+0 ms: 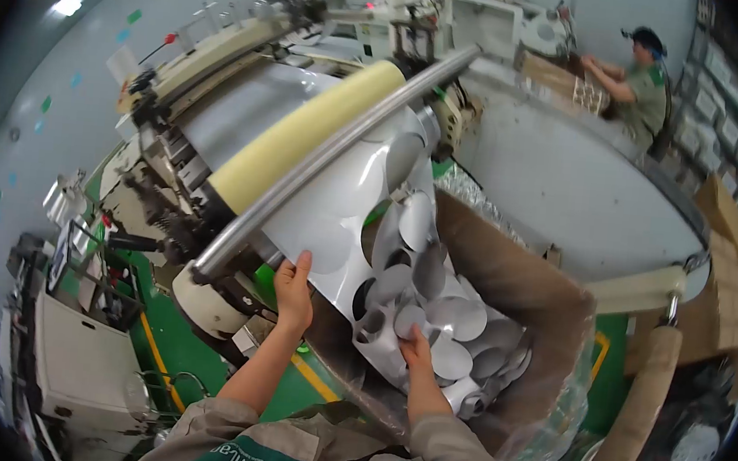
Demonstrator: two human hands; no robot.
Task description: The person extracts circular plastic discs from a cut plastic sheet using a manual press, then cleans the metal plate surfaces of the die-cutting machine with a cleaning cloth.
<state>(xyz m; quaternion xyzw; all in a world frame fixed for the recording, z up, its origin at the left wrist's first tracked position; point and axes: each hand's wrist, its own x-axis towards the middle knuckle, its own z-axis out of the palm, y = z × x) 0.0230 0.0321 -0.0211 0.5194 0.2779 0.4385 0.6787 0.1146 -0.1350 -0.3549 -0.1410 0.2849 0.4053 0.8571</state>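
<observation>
A shiny silver-white sheet [325,227] with round cut-outs runs down from the machine's rollers. My left hand [295,296] is closed at its left edge, thumb on the near side and the other fingers partly hidden. Lower down, the sheet bunches into a crumpled heap of punched scrap [458,317] inside a large cardboard box [544,334]. My right hand [415,350] has its fingers closed on the bunched punched sheet, over the box's near side. Its fingertips are partly hidden by the material.
Above the sheet sit a metal bar roller [340,158] and a yellow roller [307,137]. A large grey panel [558,177] stands right of the box. A padded brown arm [634,412] is at the right. Another person [644,92] works at the back right. A white cabinet [86,355] stands left.
</observation>
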